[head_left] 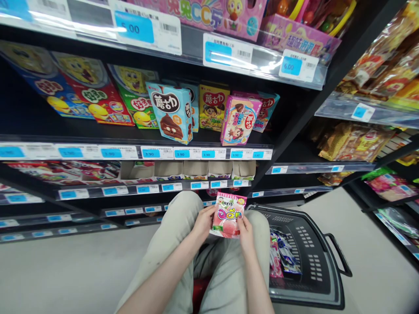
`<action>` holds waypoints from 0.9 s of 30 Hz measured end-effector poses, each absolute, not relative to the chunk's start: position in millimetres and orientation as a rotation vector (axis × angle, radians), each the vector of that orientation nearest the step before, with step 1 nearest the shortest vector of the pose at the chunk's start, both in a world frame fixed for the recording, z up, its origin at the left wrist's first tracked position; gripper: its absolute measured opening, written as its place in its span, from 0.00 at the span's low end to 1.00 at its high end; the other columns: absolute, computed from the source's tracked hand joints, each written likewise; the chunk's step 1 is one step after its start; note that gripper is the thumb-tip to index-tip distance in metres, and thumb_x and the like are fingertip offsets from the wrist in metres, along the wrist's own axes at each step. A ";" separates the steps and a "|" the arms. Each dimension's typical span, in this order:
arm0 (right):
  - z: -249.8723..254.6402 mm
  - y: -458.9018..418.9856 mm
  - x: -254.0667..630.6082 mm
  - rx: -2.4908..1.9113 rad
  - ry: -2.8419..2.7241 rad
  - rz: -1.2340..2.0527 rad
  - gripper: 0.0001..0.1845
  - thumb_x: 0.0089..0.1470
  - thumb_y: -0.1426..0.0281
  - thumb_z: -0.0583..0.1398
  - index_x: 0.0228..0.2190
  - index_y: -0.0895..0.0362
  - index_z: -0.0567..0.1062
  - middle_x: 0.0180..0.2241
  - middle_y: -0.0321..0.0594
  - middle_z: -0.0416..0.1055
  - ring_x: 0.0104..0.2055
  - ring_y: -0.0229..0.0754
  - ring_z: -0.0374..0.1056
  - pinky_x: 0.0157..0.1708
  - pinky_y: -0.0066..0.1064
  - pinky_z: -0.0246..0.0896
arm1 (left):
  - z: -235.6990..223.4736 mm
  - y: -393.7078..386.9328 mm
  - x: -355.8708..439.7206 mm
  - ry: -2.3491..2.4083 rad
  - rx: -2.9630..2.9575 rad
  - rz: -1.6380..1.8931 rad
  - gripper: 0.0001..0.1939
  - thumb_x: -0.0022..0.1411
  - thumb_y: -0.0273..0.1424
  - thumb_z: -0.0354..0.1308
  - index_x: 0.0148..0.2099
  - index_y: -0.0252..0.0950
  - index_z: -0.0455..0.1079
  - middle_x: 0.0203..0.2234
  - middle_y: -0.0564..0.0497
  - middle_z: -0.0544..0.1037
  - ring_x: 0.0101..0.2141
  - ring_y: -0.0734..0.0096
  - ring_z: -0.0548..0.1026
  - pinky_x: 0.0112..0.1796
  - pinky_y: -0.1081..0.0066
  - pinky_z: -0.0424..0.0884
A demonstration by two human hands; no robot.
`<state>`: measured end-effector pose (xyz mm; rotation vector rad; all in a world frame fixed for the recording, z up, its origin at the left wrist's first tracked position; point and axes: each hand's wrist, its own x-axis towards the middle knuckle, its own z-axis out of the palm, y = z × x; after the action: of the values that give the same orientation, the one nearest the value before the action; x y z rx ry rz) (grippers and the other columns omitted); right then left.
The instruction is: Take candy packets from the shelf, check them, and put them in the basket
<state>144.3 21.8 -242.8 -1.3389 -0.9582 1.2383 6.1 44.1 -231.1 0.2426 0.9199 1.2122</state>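
Observation:
Between my knees, both hands hold a small pink packet of gummy candy (226,214) upright, its printed front toward me. My left hand (204,221) pinches the packet's left edge, and my right hand (245,230) grips its lower right edge. To the right of my legs stands a dark grey shopping basket (306,231) with a handle at its right end. Inside it lie several shiny packets (286,253), blue, white and pink. Open cardboard display boxes (196,170) sit on the low shelf ahead of my knees.
Boxed snacks stand on the shelf in front, among them a blue box (170,112), a pink box (241,120) and a red box (94,93). Price labels (186,153) line the shelf edges. Bagged goods (355,141) fill the right-hand shelves. Grey floor (65,270) extends on the left.

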 end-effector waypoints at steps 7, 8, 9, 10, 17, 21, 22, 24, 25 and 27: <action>-242.3 21.8 145.1 -1.314 -0.933 1.256 0.22 0.42 0.55 0.59 0.33 0.59 0.75 0.34 0.44 0.74 0.36 0.48 0.69 0.36 0.35 0.63 | -226.7 41.8 7.2 0.811 0.408 1.128 0.17 0.44 0.34 0.63 0.37 0.28 0.72 0.29 0.43 0.78 0.30 0.61 0.75 0.35 0.66 0.69; -242.5 21.8 145.1 -1.312 -0.930 1.259 0.22 0.42 0.55 0.58 0.33 0.60 0.75 0.35 0.45 0.74 0.36 0.48 0.69 0.36 0.36 0.63 | -228.0 40.9 7.5 0.793 0.448 1.101 0.18 0.44 0.32 0.63 0.38 0.28 0.71 0.30 0.42 0.78 0.31 0.61 0.75 0.35 0.66 0.69; -242.6 21.8 145.1 -1.312 -0.927 1.261 0.23 0.42 0.55 0.58 0.34 0.60 0.75 0.35 0.45 0.74 0.36 0.48 0.69 0.36 0.36 0.63 | -229.5 40.1 7.8 0.786 0.484 1.075 0.19 0.43 0.31 0.64 0.39 0.28 0.71 0.31 0.42 0.78 0.31 0.60 0.75 0.36 0.66 0.69; -242.8 21.8 145.1 -1.314 -0.924 1.263 0.23 0.43 0.55 0.57 0.34 0.60 0.75 0.35 0.45 0.74 0.36 0.48 0.69 0.36 0.36 0.63 | -231.1 39.3 8.0 0.789 0.513 1.056 0.19 0.43 0.30 0.64 0.40 0.28 0.71 0.32 0.42 0.78 0.32 0.60 0.75 0.36 0.65 0.68; -241.2 22.5 145.7 -1.324 -0.945 1.272 0.21 0.43 0.55 0.58 0.32 0.59 0.75 0.35 0.45 0.75 0.39 0.49 0.68 0.38 0.36 0.63 | -232.4 38.3 7.1 0.835 0.603 1.054 0.18 0.41 0.29 0.65 0.38 0.29 0.72 0.32 0.43 0.78 0.33 0.59 0.75 0.37 0.65 0.68; -238.4 22.3 144.7 -1.314 -0.981 1.271 0.19 0.41 0.57 0.60 0.32 0.59 0.74 0.35 0.44 0.75 0.38 0.49 0.68 0.38 0.36 0.62 | -229.2 38.6 7.1 0.851 0.612 1.057 0.17 0.41 0.30 0.65 0.37 0.29 0.72 0.30 0.43 0.78 0.32 0.60 0.75 0.36 0.66 0.67; -238.0 22.2 144.5 -1.314 -0.985 1.268 0.19 0.41 0.57 0.60 0.32 0.59 0.74 0.35 0.43 0.75 0.38 0.49 0.68 0.38 0.36 0.62 | -228.9 38.6 7.2 0.856 0.610 1.057 0.17 0.40 0.30 0.65 0.36 0.29 0.73 0.30 0.43 0.78 0.31 0.60 0.75 0.36 0.66 0.67; -237.8 22.3 144.2 -1.317 -0.990 1.263 0.20 0.41 0.57 0.60 0.32 0.59 0.74 0.35 0.44 0.75 0.38 0.49 0.68 0.38 0.36 0.62 | -229.2 38.5 7.6 0.862 0.606 1.058 0.17 0.40 0.31 0.65 0.35 0.28 0.73 0.29 0.43 0.78 0.31 0.60 0.75 0.36 0.66 0.67; -237.9 22.4 144.2 -1.319 -0.992 1.261 0.20 0.42 0.57 0.59 0.33 0.60 0.74 0.35 0.44 0.75 0.38 0.49 0.68 0.38 0.36 0.62 | -229.8 38.5 7.8 0.862 0.606 1.058 0.17 0.40 0.31 0.65 0.35 0.28 0.73 0.29 0.43 0.78 0.30 0.61 0.75 0.36 0.65 0.67; -238.4 22.6 144.4 -1.323 -0.995 1.260 0.20 0.42 0.57 0.59 0.33 0.60 0.74 0.34 0.44 0.75 0.38 0.49 0.68 0.37 0.35 0.62 | -231.6 38.5 8.2 0.862 0.610 1.060 0.17 0.41 0.31 0.65 0.35 0.28 0.73 0.29 0.43 0.78 0.30 0.61 0.75 0.37 0.65 0.67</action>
<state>144.4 22.6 -238.4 -1.3227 -0.9953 1.2596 8.2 38.5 -231.6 0.6098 0.8625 1.0604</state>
